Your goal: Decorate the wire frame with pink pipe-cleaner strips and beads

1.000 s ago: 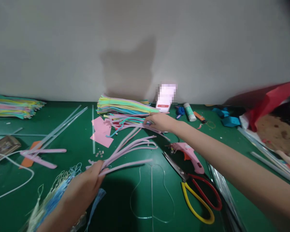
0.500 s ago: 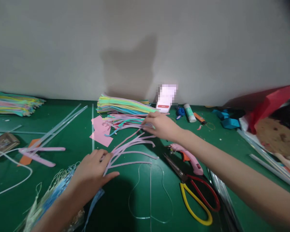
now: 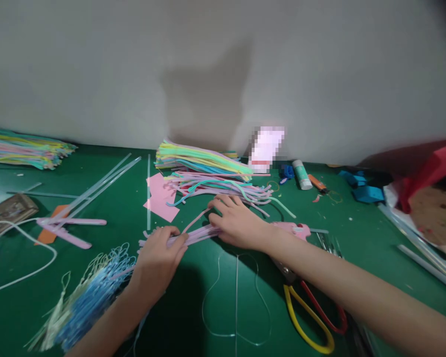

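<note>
Several lavender pipe cleaners (image 3: 200, 233) lie in a loose bunch between my hands, just above the green table. My left hand (image 3: 159, 260) is closed around their left part, and short ends stick out past its knuckles. At the right end, my right hand (image 3: 238, 223) has its fingers curled over the same bunch. One pinkish stem bows up apart from the rest. Behind my right hand lies a looser pile of mixed pipe cleaners (image 3: 223, 187), mostly pink and lavender. A wire shape (image 3: 237, 297) with two rounded loops lies in front.
Scissors (image 3: 312, 317) and a pink glue gun (image 3: 292, 229) lie partly under my right forearm. Blue tassels (image 3: 96, 302) are beside my left forearm. A pink hair straightener (image 3: 70, 228), pink paper (image 3: 161, 198), a phone (image 3: 266, 148) and a glue stick (image 3: 302, 174) surround the work.
My right hand has come from the far pile down to the lavender bunch and closed on it. The fanned stems are now gathered together. The view has shifted slightly.
</note>
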`<state>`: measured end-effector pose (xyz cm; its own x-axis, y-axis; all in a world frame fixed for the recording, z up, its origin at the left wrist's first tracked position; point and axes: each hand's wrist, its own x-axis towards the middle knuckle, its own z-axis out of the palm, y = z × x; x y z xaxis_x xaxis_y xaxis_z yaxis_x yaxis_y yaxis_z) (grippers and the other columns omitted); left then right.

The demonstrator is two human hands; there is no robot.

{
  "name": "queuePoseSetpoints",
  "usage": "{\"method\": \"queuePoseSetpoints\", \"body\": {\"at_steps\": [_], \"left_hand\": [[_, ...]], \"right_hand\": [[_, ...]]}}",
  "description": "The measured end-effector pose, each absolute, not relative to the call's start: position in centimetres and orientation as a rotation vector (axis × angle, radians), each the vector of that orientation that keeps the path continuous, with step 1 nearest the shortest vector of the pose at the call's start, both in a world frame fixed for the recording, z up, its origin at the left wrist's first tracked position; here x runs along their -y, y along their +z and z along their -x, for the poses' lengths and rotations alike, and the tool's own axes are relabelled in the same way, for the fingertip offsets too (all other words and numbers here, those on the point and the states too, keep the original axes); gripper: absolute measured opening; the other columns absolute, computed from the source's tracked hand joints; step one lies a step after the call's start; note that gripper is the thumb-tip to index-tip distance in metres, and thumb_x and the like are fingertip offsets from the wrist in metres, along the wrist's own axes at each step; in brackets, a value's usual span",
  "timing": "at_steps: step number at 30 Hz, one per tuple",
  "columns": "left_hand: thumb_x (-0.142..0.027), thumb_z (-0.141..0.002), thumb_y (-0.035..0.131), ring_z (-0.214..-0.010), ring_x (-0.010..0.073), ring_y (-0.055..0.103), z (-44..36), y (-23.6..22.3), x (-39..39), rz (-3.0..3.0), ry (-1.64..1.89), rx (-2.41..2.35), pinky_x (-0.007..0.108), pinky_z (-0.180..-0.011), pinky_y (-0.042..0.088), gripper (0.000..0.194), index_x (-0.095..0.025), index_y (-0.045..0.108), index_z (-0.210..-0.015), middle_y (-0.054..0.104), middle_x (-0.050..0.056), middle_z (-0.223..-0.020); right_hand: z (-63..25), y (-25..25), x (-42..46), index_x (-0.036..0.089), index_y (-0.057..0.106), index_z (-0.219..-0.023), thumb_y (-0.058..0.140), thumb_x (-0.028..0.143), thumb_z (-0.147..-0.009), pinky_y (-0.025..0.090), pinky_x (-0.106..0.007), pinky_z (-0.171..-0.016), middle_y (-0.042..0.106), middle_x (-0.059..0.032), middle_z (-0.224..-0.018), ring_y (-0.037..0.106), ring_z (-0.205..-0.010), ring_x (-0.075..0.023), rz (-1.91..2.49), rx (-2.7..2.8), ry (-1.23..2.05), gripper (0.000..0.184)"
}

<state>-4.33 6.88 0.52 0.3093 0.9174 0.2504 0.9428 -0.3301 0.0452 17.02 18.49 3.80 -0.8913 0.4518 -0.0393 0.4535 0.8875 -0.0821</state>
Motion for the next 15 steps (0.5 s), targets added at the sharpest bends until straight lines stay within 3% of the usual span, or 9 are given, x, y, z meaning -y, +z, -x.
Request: {"method": "queuePoseSetpoints", "body": {"at_steps": [4, 8, 10, 15], "left_hand": [[-0.016, -0.091, 0.056, -0.079, 0.0244, 0.057, 4.3, 0.6, -6.9, 2.441, -0.371, 1.657, 0.035, -0.068, 0.046, 0.016, -0.016, 0.071, -0.097, 0.064, 0.011, -0.094], [-0.018, -0.089, 0.061, -0.082, 0.0259, 0.057, 4.5, 0.4, -6.8, 2.434, -0.453, 1.568, 0.037, -0.071, 0.046, 0.014, -0.017, 0.071, -0.099, 0.066, 0.012, -0.096], [-0.015, -0.087, 0.062, -0.084, 0.0270, 0.058, 4.5, 0.3, -6.7, 2.410, -0.461, 1.524, 0.039, -0.073, 0.047, 0.015, -0.017, 0.071, -0.100, 0.067, 0.012, -0.097], [0.000, -0.086, 0.046, -0.084, 0.0287, 0.059, 3.9, 0.5, -6.2, 2.335, -0.259, 1.357, 0.043, -0.079, 0.046, 0.031, -0.010, 0.068, -0.105, 0.068, 0.014, -0.095]], "right_hand": [[-17.4, 3.7, -18.5, 0.014, 0.069, -0.099, 0.056, 0.019, -0.089, 0.037, -0.042, -0.087, 0.062, -0.0157, -0.112, 0.051, -0.111, -0.0322, -0.744, -3.009, -0.274, 0.017], [-18.5, 3.4, -18.9, 0.019, 0.071, -0.102, 0.059, 0.032, -0.092, 0.041, -0.033, -0.079, 0.067, -0.0088, -0.098, 0.059, -0.094, -0.0229, -0.802, -2.975, -0.444, 0.020], [-18.7, 3.4, -19.4, 0.017, 0.070, -0.105, 0.055, 0.030, -0.094, 0.041, -0.031, -0.077, 0.068, -0.0088, -0.098, 0.060, -0.091, -0.0208, -0.876, -2.967, -0.481, 0.022], [-16.5, 3.4, -20.5, 0.017, 0.072, -0.095, 0.057, 0.018, -0.091, 0.040, -0.027, -0.075, 0.069, -0.0062, -0.095, 0.062, -0.090, -0.0186, -0.818, -2.958, -0.584, 0.015]]}}
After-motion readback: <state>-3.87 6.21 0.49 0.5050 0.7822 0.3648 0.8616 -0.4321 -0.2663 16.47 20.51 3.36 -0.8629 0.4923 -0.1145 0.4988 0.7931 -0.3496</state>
